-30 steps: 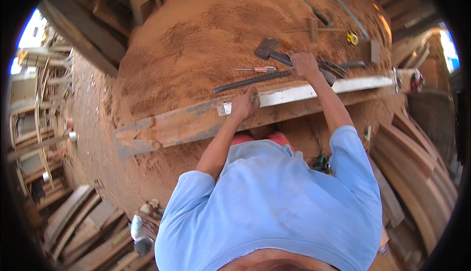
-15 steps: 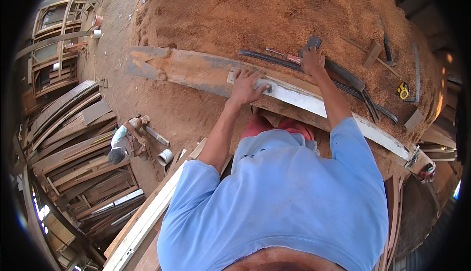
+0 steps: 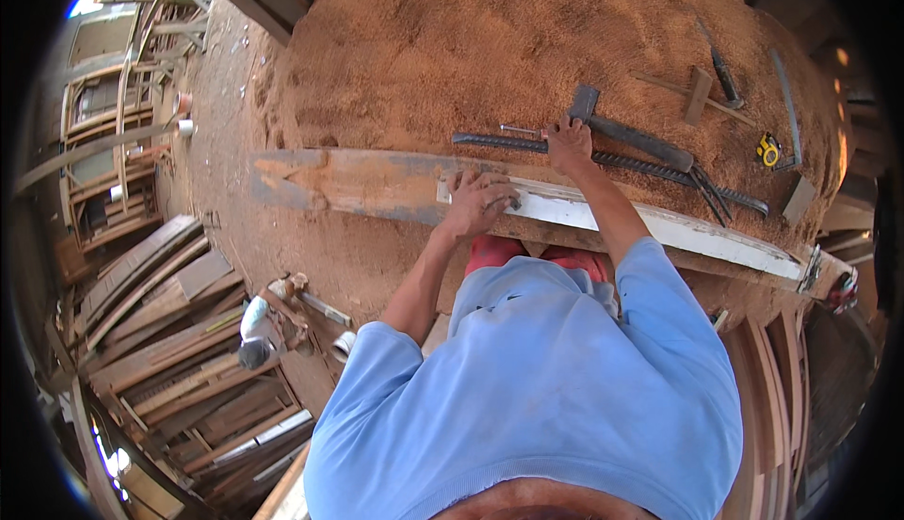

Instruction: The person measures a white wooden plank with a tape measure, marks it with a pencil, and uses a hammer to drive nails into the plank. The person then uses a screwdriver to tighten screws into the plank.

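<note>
A long white-painted wooden board (image 3: 640, 225) lies across in front of me on a wider, dusty plank (image 3: 367, 179). My left hand (image 3: 477, 202) rests near the board's left end, fingers spread over its top, beside a small dark fitting. Just beyond the board, my right hand (image 3: 571, 148) is closed over the handle of a screwdriver (image 3: 520, 130); its shaft points left, and most of the handle is hidden. Close to those fingers lies a hammer (image 3: 640, 141) with a dark head. A ridged metal bar (image 3: 631, 161) runs along the plank's far side, with pincers (image 3: 708, 195) across it.
Sawdust (image 3: 452, 58) is heaped beyond the plank. On it lie a wooden marking gauge (image 3: 697, 96), a chisel-like tool (image 3: 723, 73), a metal square (image 3: 789, 110), a yellow tape measure (image 3: 768, 151) and a wood block (image 3: 799, 200). Another person (image 3: 264, 327) crouches at left by stacked boards (image 3: 188, 341).
My right hand has shifted from beside the hammer head toward me and left, onto the screwdriver handle. My left hand stays on the board. The view has turned slightly.
</note>
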### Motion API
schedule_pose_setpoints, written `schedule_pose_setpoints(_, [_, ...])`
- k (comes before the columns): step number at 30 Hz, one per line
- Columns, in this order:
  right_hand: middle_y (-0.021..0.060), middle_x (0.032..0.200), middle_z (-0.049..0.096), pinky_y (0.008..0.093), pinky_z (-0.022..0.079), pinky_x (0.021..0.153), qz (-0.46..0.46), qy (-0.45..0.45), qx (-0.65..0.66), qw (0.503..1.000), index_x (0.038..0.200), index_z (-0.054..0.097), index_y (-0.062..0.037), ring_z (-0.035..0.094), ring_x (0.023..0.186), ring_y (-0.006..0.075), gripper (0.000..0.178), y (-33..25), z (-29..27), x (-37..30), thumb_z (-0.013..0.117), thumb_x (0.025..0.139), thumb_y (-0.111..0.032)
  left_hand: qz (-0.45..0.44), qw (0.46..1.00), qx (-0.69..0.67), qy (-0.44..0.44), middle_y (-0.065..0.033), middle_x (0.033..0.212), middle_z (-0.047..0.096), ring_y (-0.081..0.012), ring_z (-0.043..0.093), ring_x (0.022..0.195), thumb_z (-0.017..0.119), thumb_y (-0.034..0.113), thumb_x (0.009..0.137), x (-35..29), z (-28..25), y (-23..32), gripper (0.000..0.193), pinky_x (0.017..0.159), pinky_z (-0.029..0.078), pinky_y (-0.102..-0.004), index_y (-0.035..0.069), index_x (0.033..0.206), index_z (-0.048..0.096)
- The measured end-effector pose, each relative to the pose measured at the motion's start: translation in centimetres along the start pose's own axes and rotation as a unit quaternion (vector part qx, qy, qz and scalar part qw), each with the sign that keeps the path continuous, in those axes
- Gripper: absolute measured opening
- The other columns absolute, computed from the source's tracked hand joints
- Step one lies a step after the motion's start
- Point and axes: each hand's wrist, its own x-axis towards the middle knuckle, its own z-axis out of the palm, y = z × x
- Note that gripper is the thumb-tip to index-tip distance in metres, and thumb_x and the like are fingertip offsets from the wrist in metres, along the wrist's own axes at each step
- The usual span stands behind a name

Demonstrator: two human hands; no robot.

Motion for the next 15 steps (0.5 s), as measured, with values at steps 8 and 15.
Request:
schedule_pose_setpoints(8, [0.0201,0.12,0.062,0.0465,0.051,0.094,0.067,-0.025,0.056,0.996,0.126,0.063,-0.0068,0.06,0.119,0.0348,0.048,-0.8,-1.9,0.2,0.074,0.082,-0.02,0.037,0.999,-0.006,-0.017,-0.0043,0.112,0.067,-0.0276,0.057,0.108,0.074,0.03,0.081,1.0,-1.5,0.4,0.022,0.098,0.031,-0.0506,0.018,0.099,0.069])
schedule_pose_setpoints(15, [0.0181,0.091,0.068,0.0464,0.052,0.077,0.112,0.145,0.352,0.918,0.124,0.056,0.0026,0.069,0.086,0.0332,0.041,1.1,-3.4,-5.8,0.058,0.097,-0.029,0.078,0.973,0.022,-0.217,-0.0133,0.126,0.062,-0.0342,0.053,0.123,0.075,0.039,0.082,3.1,-3.6,-2.2,0.052,0.104,0.042,-0.053,0.015,0.126,0.06])
